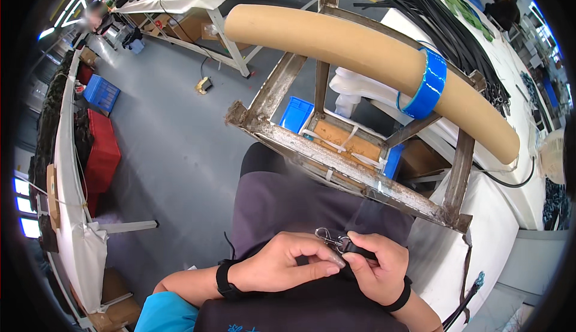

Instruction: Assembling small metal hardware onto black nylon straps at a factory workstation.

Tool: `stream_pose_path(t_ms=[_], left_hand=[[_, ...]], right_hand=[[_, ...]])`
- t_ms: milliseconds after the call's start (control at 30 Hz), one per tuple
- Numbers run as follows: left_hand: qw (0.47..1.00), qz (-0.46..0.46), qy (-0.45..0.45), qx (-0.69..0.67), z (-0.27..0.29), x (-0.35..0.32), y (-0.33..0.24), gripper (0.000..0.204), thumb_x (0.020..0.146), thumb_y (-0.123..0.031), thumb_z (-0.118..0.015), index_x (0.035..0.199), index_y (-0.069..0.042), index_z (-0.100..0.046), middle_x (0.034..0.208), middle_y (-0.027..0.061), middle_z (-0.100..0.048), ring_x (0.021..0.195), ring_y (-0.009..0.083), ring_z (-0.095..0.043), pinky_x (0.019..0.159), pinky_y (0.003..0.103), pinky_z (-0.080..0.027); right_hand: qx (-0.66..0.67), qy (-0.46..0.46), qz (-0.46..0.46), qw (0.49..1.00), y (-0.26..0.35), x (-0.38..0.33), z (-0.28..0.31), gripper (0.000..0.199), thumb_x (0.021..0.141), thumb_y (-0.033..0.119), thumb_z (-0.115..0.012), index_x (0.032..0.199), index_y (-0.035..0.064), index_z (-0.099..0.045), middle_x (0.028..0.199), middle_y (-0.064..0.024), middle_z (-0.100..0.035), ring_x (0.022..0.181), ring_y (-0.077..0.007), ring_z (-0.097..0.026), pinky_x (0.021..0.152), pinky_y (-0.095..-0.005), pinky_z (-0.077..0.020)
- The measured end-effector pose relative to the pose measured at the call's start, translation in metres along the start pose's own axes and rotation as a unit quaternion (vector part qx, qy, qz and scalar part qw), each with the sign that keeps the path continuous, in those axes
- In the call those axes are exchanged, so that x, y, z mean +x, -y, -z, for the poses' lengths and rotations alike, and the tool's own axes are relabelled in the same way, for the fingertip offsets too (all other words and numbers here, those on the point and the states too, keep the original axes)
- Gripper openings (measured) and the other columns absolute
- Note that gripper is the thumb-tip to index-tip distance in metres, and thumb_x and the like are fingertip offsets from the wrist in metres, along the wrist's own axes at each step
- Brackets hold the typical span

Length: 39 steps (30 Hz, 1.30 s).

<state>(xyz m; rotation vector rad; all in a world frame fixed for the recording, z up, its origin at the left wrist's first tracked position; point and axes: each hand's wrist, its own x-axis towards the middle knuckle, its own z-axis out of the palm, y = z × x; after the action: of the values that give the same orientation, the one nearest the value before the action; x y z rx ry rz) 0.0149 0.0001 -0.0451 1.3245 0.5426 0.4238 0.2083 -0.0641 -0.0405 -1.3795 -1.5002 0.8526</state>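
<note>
Clasp (339, 242) before frame (384, 184), tape roll (434, 85) around tube (324, 38)

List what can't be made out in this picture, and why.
All in the head view:
- Strap: partly hidden by the right hand.
- Blue bin: partly hidden by the frame.
- Apron: cut off by the lower edge.
- Far person: blurred and small.

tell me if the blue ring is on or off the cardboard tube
On: the blue ring encircles the cardboard tube, which passes through it and shows on both sides.
</note>
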Motion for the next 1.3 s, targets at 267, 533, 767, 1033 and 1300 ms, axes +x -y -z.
stream_pose_path(t_ms=[267, 533, 767, 1033, 1300], left_hand=[[0.802, -0.353, -0.163, 0.453, 0.007, 0.011, -0.01, 0.03, 0.06, -0.014, -0.083, 0.087, -0.013, -0.071, 0.091, 0.0015, -0.057, 0.081, 0.0206, -0.054, 0.066, 0.033, -0.042], [0.911, -0.242, -0.102, 0.317, 0.003, 0.022, -0.015, 0.018, 0.068, -0.007, -0.078, 0.085, -0.01, -0.071, 0.113, 0.0108, -0.054, 0.112, 0.0316, -0.051, 0.089, 0.042, -0.045], [0.993, -0.016, -0.025, 0.118, 0.0, 0.025, -0.008, 0.014, 0.077, 0.0, -0.071, 0.09, -0.005, -0.067, 0.108, 0.0119, -0.059, 0.088, 0.0204, -0.06, 0.078, 0.031, -0.048], [0.995, 0.058, -0.064, -0.057, -0.016, 0.024, 0.0, 0.028, 0.083, -0.001, -0.066, 0.096, -0.008, -0.043, 0.085, -0.0004, -0.055, 0.08, 0.0053, -0.055, 0.069, 0.021, -0.044], [0.995, 0.077, 0.016, -0.061, 0.007, 0.04, 0.008, 0.043, 0.087, -0.009, -0.064, 0.125, -0.002, -0.046, 0.092, 0.004, -0.062, 0.086, 0.0085, -0.06, 0.077, 0.024, -0.049]], right_hand=[[0.252, -0.028, -0.104, 0.962, -0.007, -0.013, -0.006, 0.025, 0.083, -0.001, -0.066, 0.108, -0.0032, -0.06, 0.096, -0.0098, -0.067, 0.084, -0.0086, -0.063, 0.068, -0.0185, -0.0504], [-0.003, -0.037, 0.017, 0.999, -0.003, -0.016, -0.003, 0.027, 0.076, 0.0, -0.071, 0.101, -0.0017, -0.063, 0.087, -0.0155, -0.067, 0.069, -0.0204, -0.067, 0.058, -0.0277, -0.0538], [-0.064, -0.048, 0.095, 0.992, -0.014, -0.018, -0.005, 0.025, 0.074, 0.002, -0.072, 0.097, -0.0019, -0.062, 0.082, -0.0142, -0.067, 0.066, -0.0255, -0.066, 0.057, -0.0301, -0.0533], [-0.082, -0.065, 0.116, 0.988, -0.021, -0.022, -0.008, 0.034, 0.069, 0.012, -0.081, 0.091, 0.0022, -0.057, 0.073, -0.0115, -0.064, 0.059, -0.0211, -0.062, 0.049, -0.0272, -0.0485], [-0.063, -0.071, 0.082, 0.992, -0.015, -0.024, -0.003, 0.03, 0.066, 0.008, -0.081, 0.086, -0.0001, -0.06, 0.072, -0.0117, -0.064, 0.06, -0.0237, -0.064, 0.05, -0.0288, -0.0505]])
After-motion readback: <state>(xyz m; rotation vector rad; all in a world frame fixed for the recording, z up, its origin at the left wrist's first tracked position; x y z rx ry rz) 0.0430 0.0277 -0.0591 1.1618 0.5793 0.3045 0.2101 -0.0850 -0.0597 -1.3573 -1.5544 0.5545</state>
